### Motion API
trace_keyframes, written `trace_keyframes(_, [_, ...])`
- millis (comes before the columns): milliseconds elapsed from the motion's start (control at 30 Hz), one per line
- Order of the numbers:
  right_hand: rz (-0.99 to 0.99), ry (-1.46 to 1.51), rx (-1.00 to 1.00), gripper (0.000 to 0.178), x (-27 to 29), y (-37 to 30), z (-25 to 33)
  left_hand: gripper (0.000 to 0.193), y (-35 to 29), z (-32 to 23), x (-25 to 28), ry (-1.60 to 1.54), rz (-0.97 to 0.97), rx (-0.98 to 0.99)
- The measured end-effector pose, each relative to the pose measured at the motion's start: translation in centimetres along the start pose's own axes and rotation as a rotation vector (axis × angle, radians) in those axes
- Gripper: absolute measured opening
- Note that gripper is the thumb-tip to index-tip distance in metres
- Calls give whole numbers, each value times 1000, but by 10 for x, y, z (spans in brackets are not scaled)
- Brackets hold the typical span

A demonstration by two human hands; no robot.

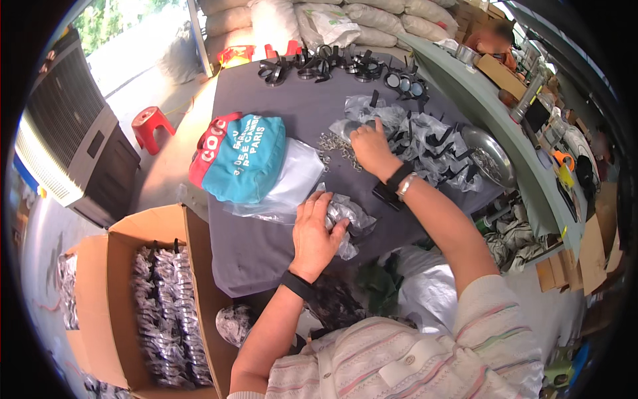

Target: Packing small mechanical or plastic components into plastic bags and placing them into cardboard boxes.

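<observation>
Both hands (pixel 314 231) reach over a grey table (pixel 244 93), pale sacks (pixel 372 14) stacked beyond.

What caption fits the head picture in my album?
A left hand touches a crinkled clear plastic packet, the right hand beside small silver metal pieces.

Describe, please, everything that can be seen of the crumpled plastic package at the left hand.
The package looks like thin, clear, shiny plastic, crumpled into a loose, uneven lump with greyish tones; its contents cannot be made out. It lies on the grey table cover. The left hand is at its left side, the thumb against it.
</observation>
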State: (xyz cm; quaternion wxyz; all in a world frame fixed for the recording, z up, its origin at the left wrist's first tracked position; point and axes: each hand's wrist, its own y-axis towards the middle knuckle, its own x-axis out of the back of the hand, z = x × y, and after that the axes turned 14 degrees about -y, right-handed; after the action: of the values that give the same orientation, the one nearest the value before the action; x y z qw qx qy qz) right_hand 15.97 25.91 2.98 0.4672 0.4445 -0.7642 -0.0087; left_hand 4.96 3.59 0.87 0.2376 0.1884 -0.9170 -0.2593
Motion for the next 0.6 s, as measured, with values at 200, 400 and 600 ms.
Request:
trace_keyframes(200, [112,889,165,19,84,-65,10,76,2,0,1,-29,-76,66])
trace_keyframes(400, [389,1395,107,27,81,-82,17,54,4,-4,-5,10,-46,129])
trace_keyframes(600, [-107,129,35,11,19,-44,-24,52,6,-10,-10,107,-46,98])
